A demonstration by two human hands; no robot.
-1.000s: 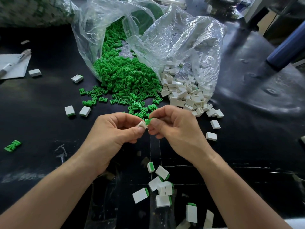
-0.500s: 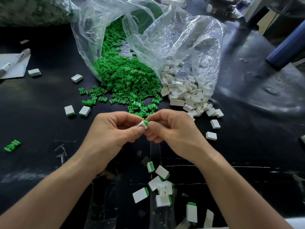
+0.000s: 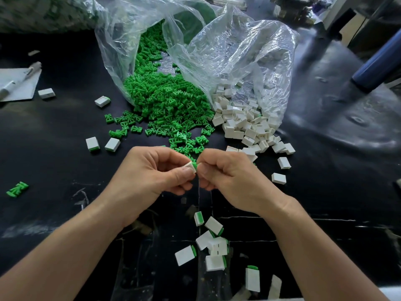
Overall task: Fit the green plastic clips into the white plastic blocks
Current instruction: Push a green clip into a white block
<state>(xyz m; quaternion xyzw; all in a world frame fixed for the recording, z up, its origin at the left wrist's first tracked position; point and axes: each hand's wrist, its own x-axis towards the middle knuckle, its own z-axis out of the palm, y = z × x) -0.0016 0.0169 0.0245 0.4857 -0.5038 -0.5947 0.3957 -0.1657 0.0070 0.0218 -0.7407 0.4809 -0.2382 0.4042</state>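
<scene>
In the head view, the left hand [image 3: 149, 177] and the right hand [image 3: 230, 181] met above the middle of the black bench [image 3: 54, 131]. The left hand's fingers [image 3: 183, 173] were curled and pinched a small white block [image 3: 188, 167], with the thumb on its near face. The right hand's fingers [image 3: 204, 168] were curled as well, pinching a green clip [image 3: 194, 165] that sat against the block's right end — how far in it was seated could not be told. Just beyond the hands lay a heap of green clips [image 3: 167, 105], spilling from the mouth of a clear plastic bag [image 3: 117, 40]. Touching that heap on its right was a pile of white blocks [image 3: 245, 127], tumbling out of a second clear bag [image 3: 249, 51], with a few strays scattered farther right on the bench. Between the forearms, nearer the person, lay a cluster of fitted blocks [image 3: 213, 248] — white pieces each showing a green edge. Two more such pieces [image 3: 92, 144] lay side by side left of the hands, and another [image 3: 102, 101] sat beside the first bag. Far left, a stray green piece [image 3: 17, 189] lay alone. At the left edge a sheet of paper [image 3: 19, 88] carried a marker [image 3: 32, 68], with one white piece [image 3: 46, 93] just beside the sheet. A blue cylinder [image 3: 377, 68] slanted in from the right.
</scene>
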